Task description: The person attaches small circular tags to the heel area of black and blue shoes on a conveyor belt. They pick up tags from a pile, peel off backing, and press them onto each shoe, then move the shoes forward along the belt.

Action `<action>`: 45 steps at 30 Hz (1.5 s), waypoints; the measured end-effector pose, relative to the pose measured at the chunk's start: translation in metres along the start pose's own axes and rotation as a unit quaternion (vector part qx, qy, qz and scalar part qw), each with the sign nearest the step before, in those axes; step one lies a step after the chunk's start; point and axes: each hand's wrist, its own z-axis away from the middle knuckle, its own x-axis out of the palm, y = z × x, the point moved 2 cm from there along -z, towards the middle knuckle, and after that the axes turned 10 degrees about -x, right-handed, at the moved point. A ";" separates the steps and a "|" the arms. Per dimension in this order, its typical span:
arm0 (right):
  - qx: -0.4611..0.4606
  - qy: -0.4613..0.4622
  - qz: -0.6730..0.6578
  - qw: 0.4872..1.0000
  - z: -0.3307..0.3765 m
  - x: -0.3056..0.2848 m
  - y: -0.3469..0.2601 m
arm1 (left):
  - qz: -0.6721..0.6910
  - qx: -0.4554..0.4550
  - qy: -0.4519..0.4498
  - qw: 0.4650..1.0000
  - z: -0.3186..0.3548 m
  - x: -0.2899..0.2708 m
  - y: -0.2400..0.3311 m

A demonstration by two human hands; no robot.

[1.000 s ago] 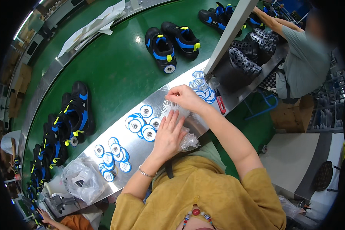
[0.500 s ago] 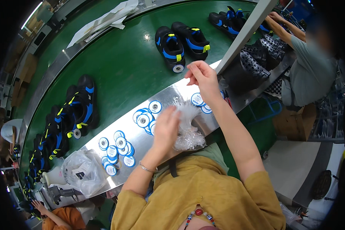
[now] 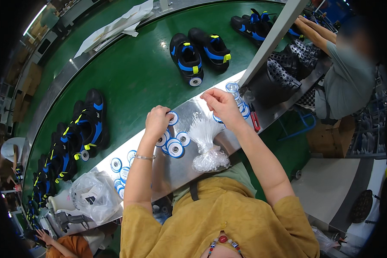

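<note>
The left hand (image 3: 158, 121) is curled shut on one round white tag with a blue ring (image 3: 173, 118) at the near edge of the steel desk (image 3: 193, 112), with a handful more of these tags (image 3: 175, 147) lying loose just below it. The right hand (image 3: 219, 103) pinches its fingertips together above the clear bundle of thin plastic ties (image 3: 206, 142), whether on one I cannot tell. Judging by the loose tags and the black and blue skate shoes (image 3: 187, 58) on the green belt (image 3: 129, 73) beyond both hands, much of the work looks undone.

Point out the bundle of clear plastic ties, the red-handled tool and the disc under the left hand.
Bundle of clear ties (image 3: 205, 131): head view, fanned top.
Red-handled tool (image 3: 255, 121): head view, handle.
White-and-blue disc (image 3: 173, 118): head view, exposed rim.
</note>
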 end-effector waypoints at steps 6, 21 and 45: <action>-0.008 -0.006 0.005 1.000 0.000 0.001 0.012 | 0.049 -0.072 -0.024 0.996 0.003 -0.010 0.008; 0.012 -0.010 0.015 1.000 0.002 0.004 0.012 | 0.059 -0.041 -0.053 0.996 -0.006 -0.002 0.002; 0.023 -0.052 0.012 0.998 -0.001 0.008 0.038 | 0.182 -0.077 -0.108 0.974 0.007 -0.014 0.026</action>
